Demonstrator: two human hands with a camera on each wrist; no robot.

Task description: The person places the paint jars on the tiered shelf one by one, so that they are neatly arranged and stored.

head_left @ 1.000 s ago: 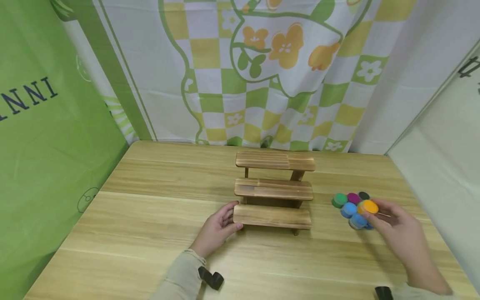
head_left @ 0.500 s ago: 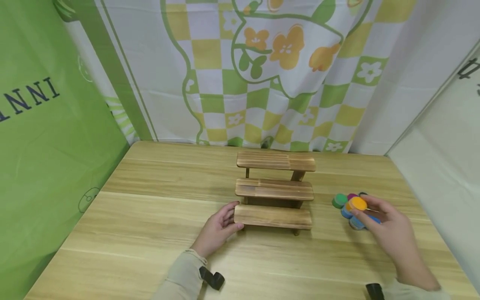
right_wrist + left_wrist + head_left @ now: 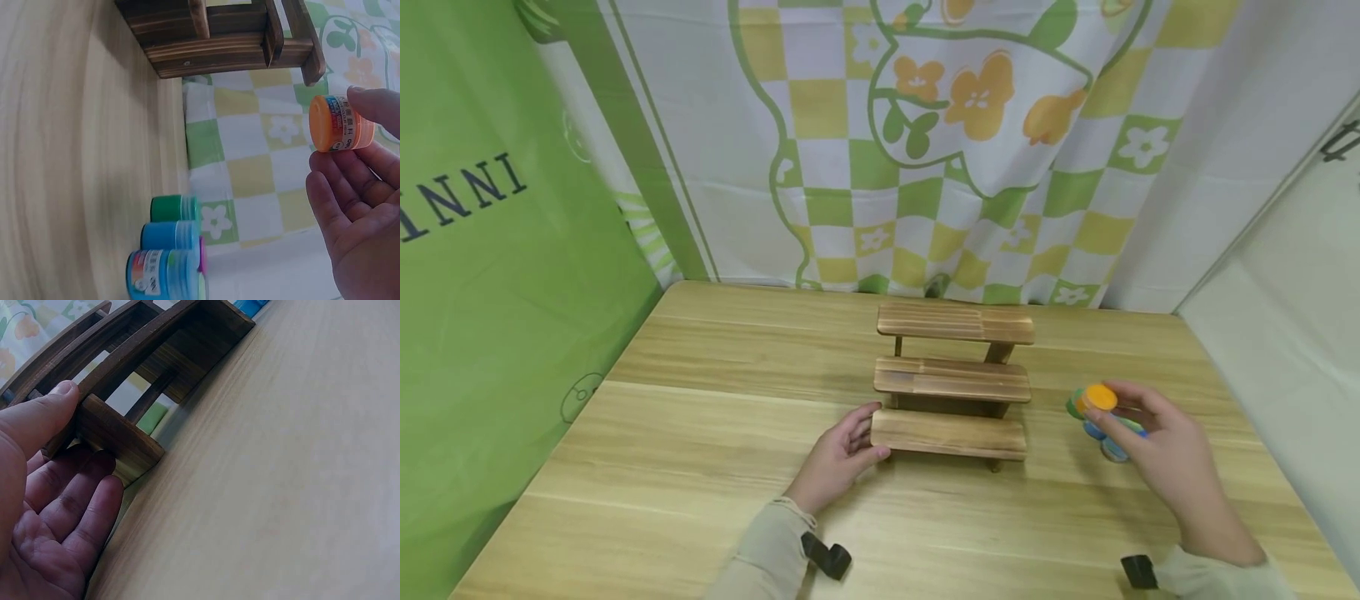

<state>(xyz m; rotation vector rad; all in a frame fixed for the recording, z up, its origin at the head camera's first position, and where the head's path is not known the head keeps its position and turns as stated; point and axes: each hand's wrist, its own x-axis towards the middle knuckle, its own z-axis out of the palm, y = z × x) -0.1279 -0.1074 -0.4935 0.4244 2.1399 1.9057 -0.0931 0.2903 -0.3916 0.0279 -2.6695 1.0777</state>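
A three-tier wooden shelf stand (image 3: pixel 951 432) stands on the table. My left hand (image 3: pixel 833 462) holds the left end of its lowest tier, thumb at the front edge, fingers beside the end panel (image 3: pixel 122 434). My right hand (image 3: pixel 1172 467) pinches a small jar of orange paint (image 3: pixel 1100 397) between thumb and fingers, raised above the table right of the stand. The right wrist view shows the printed label on the orange jar (image 3: pixel 340 123). Beneath the right hand stand a green-lidded jar (image 3: pixel 174 208) and blue paint jars (image 3: pixel 150 275), partly hidden in the head view.
The wooden table (image 3: pixel 700 417) has a patterned curtain (image 3: pixel 925 192) along its back edge. Green fabric (image 3: pixel 512 333) hangs at the left and pale fabric (image 3: pixel 1292 317) at the right. A sliver of a magenta jar (image 3: pixel 202 253) shows behind the blue ones.
My right hand has moved left with the orange paint jar, from over the cluster of jars to near the green one. My left hand keeps its place on the stand.
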